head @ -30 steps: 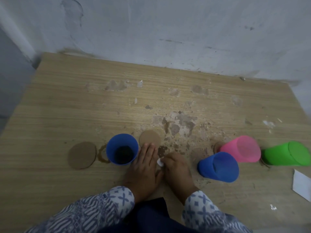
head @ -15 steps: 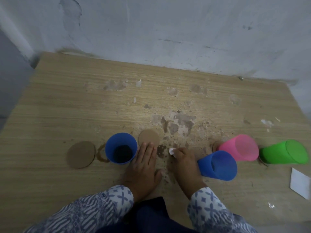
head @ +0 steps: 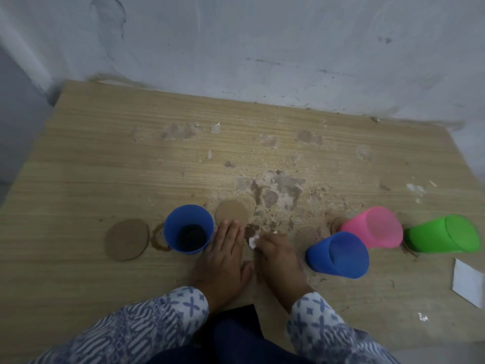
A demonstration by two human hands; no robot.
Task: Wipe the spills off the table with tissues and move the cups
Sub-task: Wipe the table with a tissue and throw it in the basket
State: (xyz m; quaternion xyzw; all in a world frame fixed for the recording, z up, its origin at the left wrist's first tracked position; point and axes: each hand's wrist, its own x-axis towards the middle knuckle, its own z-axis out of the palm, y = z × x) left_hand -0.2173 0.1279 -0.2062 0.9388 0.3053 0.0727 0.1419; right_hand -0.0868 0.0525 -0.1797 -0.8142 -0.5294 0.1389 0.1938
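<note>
My right hand (head: 278, 256) is closed on a small white tissue (head: 253, 241) and presses it onto brown spill spots (head: 273, 195) on the wooden table (head: 105, 166). Flat on the table beside it lies my left hand (head: 223, 254), fingers together, touching nothing but the wood. Just left of that hand stands an upright blue cup (head: 188, 228) with dark liquid inside. To the right, a second blue cup (head: 338, 254), a pink cup (head: 372, 231) and a green cup (head: 443, 233) lie tipped on their sides.
Two round cardboard coasters lie by the upright cup, one coaster (head: 126, 239) to its left and another coaster (head: 232, 213) behind my left hand. A brown ring stain (head: 157, 240) marks the wood. A white tissue sheet (head: 468, 286) sits at the right edge. The wall (head: 262, 48) closes the back.
My right hand with the tissue rubbed forward over the spill, then came back a little toward my left hand. My left hand and the cups have stayed in place.
</note>
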